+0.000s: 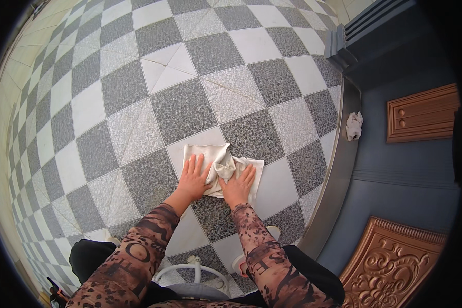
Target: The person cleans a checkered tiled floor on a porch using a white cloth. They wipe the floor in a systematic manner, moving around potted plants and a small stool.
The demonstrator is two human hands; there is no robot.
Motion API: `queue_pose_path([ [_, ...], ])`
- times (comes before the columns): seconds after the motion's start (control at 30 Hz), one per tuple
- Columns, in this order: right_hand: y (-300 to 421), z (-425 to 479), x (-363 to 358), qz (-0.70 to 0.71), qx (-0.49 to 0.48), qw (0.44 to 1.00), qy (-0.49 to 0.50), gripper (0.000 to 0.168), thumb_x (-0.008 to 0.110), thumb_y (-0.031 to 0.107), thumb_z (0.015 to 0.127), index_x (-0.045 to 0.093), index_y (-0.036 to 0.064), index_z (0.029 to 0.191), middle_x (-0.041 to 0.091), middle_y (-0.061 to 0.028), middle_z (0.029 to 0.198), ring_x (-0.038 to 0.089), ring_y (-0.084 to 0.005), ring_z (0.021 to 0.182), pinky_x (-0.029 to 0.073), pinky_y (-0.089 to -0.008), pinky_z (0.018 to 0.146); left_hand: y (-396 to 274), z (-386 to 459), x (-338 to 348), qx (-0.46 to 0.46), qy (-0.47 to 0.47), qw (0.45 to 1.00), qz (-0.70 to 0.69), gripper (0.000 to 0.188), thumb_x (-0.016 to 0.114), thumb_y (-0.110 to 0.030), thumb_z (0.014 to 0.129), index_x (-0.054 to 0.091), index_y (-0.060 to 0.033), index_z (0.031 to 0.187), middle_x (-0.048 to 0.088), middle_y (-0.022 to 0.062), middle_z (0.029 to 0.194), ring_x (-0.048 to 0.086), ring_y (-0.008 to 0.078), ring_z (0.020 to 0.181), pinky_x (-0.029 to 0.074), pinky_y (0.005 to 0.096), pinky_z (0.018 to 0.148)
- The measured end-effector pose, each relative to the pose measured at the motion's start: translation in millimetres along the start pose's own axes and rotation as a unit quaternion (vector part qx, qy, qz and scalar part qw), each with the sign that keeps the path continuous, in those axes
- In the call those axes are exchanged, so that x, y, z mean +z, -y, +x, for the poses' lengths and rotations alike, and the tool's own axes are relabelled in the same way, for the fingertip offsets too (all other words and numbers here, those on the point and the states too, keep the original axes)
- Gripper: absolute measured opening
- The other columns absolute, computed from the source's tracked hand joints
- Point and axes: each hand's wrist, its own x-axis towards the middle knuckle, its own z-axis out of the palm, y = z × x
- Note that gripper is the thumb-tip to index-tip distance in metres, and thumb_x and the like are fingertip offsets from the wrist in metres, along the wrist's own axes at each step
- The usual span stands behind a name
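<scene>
A crumpled white cloth [225, 166] lies on the checkered tile floor [183, 111] in front of me. My left hand [193, 179] presses flat on its left part with the fingers spread. On the right part, my right hand [238, 185] also rests palm down, fingers apart and thumb towards the middle. Between the two hands the cloth is bunched into folds. Its lower edge is partly hidden under my hands. Patterned brown sleeves cover both forearms.
To the right, a dark blue door [400, 161] with copper-coloured relief panels [396, 265] stands behind a metal sill [331, 200]. A crumpled whitish wad [354, 126] sits on that sill. Below me is a white stool base with casters [194, 265].
</scene>
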Motion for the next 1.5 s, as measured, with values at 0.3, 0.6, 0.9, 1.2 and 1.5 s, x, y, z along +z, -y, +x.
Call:
queue_pose_path([
  [0.3,-7.1,22.6,-10.4,0.002,0.012,0.996,0.092,0.073,0.050,0.050,0.076,0.022,0.017,0.135,0.013,-0.0303,0.134,0.009,-0.0456,0.125,0.008,-0.0500,0.102,-10.1,22.6,-17.1,-0.036,0.066,0.997,0.026,0.075,0.056,-0.045,0.074,0.021,-0.0180,0.135,0.008,0.0166,0.140,0.006,0.0368,0.129,0.010,0.0454,0.103],
  [0.6,-51.9,16.7,-92.4,0.194,0.055,0.960,0.196,0.079,0.064,0.032,0.067,0.023,0.014,0.132,0.032,-0.0286,0.123,0.037,-0.0414,0.112,0.036,-0.0403,0.092,-33.0,1.5,-53.9,-0.074,0.059,0.995,0.024,0.079,0.062,-0.030,0.070,0.019,-0.0137,0.133,0.020,0.0147,0.137,0.021,0.0348,0.125,0.019,0.0478,0.100],
  [0.9,-50.4,-54.5,-50.8,0.318,0.149,0.909,0.227,0.074,0.062,0.033,0.065,0.033,0.005,0.127,0.045,-0.0229,0.116,0.043,-0.0349,0.110,0.036,-0.0383,0.091,-9.9,-127.6,-22.6,-0.100,0.105,0.989,0.019,0.073,0.064,-0.024,0.069,0.025,-0.0129,0.130,0.034,0.0142,0.128,0.033,0.0319,0.118,0.029,0.0459,0.094],
  [1.2,-32.7,-65.5,-83.4,0.373,0.126,0.889,0.232,0.070,0.061,0.033,0.065,0.038,0.000,0.123,0.044,-0.0214,0.120,0.043,-0.0325,0.111,0.036,-0.0363,0.092,-35.7,-180.6,-38.4,-0.057,0.168,0.984,0.021,0.072,0.063,-0.022,0.070,0.024,-0.0115,0.130,0.043,0.0121,0.121,0.041,0.0294,0.112,0.035,0.0408,0.090],
  [1.5,-36.7,-81.6,-73.0,0.272,0.127,0.927,0.225,0.073,0.062,0.038,0.065,0.038,0.004,0.125,0.042,-0.0202,0.122,0.039,-0.0331,0.113,0.034,-0.0395,0.094,-44.9,-178.3,-14.7,-0.059,0.183,0.981,0.024,0.065,0.062,-0.021,0.068,0.032,-0.0100,0.125,0.047,0.0127,0.114,0.044,0.0281,0.107,0.038,0.0410,0.087],
])
